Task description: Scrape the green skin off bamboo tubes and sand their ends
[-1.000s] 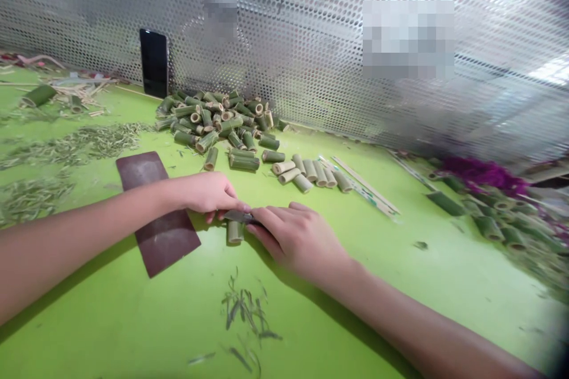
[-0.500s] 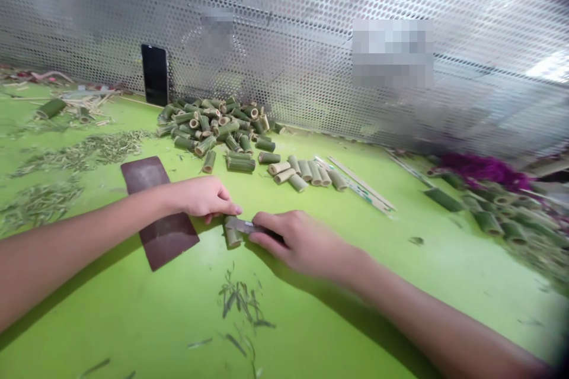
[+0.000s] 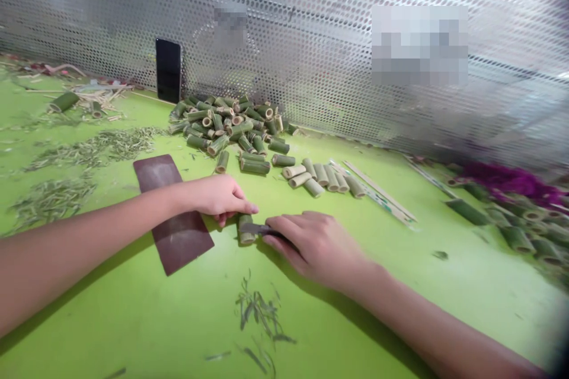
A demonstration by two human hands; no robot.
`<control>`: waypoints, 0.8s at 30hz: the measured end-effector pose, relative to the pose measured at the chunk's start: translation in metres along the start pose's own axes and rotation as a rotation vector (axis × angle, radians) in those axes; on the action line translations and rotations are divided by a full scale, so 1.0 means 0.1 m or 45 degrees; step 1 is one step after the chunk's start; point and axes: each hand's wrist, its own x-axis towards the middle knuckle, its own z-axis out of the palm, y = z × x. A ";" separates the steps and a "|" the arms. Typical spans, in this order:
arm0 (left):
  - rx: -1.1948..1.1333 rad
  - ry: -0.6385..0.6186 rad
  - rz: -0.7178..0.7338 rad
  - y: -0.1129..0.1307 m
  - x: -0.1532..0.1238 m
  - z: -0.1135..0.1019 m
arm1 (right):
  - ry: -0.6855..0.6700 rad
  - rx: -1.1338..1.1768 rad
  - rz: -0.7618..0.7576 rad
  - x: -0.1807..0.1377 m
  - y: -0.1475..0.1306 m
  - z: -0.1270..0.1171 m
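A: How far along is this, you reckon?
B: Not very, imo. Back of the surface (image 3: 169,331) there's a big pile of green bamboo pieces (image 3: 235,124), skin on, versus one little cluster of pale pieces (image 3: 332,179) that look scraped. The current bamboo piece (image 3: 246,237) lies in front of the person, and I'd call it unfinished.
A: Hands?
B: Right hand (image 3: 317,249) is wrapped round a knife (image 3: 258,229), blade across the piece. Left hand (image 3: 221,196) seems to be gripping the far end.
A: Anything you can't make out?
B: Pile's too jumbled to count. That far end is mostly under the left fingers, the knife handle's largely covered, and the shavings (image 3: 258,308) are a bit smeary.
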 end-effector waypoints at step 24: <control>-0.061 0.071 -0.052 -0.04 0.04 0.06 | -0.217 0.339 -0.072 -0.12 -0.12 -0.13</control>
